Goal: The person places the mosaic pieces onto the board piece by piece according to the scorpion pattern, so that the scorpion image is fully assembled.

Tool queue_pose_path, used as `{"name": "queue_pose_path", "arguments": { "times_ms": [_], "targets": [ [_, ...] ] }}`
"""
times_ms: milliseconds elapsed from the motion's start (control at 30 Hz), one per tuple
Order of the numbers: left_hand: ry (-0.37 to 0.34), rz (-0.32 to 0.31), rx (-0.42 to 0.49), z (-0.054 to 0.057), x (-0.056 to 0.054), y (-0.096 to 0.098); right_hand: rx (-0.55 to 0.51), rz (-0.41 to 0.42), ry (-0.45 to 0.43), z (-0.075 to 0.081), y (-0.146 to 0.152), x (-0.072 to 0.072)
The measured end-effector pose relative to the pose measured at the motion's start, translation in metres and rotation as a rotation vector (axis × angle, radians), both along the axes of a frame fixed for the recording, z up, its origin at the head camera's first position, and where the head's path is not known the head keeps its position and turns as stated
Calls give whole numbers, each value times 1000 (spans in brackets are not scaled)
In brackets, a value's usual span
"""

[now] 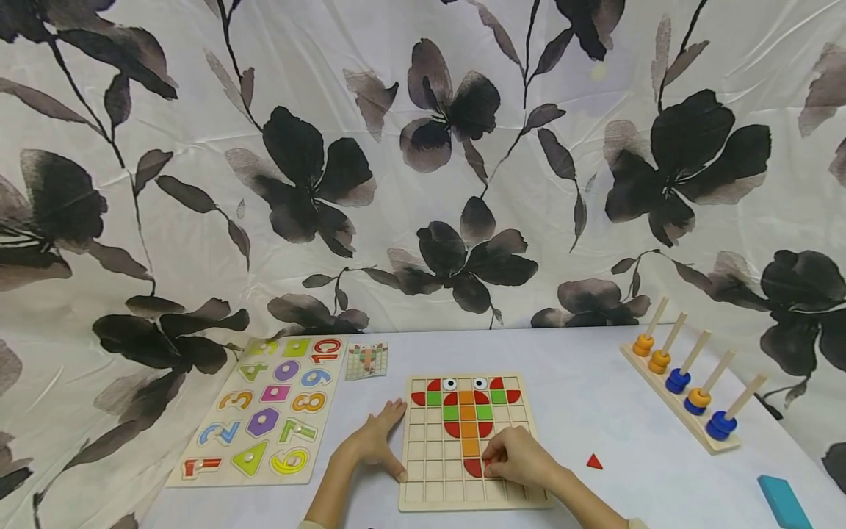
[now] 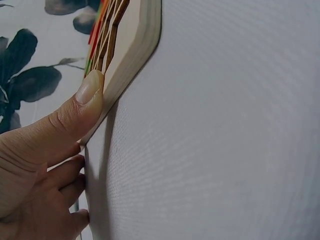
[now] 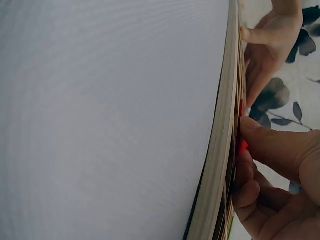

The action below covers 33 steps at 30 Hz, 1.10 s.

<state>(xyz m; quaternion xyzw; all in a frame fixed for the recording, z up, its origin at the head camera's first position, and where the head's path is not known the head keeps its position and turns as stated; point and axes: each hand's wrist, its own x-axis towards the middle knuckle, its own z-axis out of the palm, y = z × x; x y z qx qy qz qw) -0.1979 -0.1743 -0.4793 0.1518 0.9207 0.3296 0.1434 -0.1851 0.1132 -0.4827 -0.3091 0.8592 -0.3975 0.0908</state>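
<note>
A wooden grid board (image 1: 428, 494) lies on the table, with red, green and orange pieces and two eye pieces set in its cells. My left hand (image 1: 377, 441) rests at the board's left side with fingers spread, and its thumb (image 2: 90, 90) touches the edge. Over the lower middle of the grid, my right hand (image 1: 522, 457) pinches a small red piece (image 3: 243, 146) between thumb and fingers. The piece's shape is mostly hidden by the fingertips. Just left of it sits a red quarter-round piece (image 1: 472, 468), below the column of orange squares (image 1: 469, 429).
A number-and-shape puzzle board (image 1: 254, 455) lies left, beside a small pattern card (image 1: 366, 361). One red triangle (image 1: 594, 461) is loose to the right. A peg stand with rings (image 1: 687, 397) stands at far right, near a teal block (image 1: 784, 501). Floral cloth (image 1: 396, 184) hangs behind.
</note>
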Motion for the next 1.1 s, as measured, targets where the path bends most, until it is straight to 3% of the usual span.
{"name": "queue_pose_path", "arguments": {
  "times_ms": [333,733,1100],
  "targets": [
    [-8,15,-8,1,0,1,16,-8,62,1,-3,5],
    [-2,-1,2,2,0,0,0,-50,62,-1,-3,5],
    [-1,19,15,2,1,1,14,-21,41,2,2,5]
  ]
}}
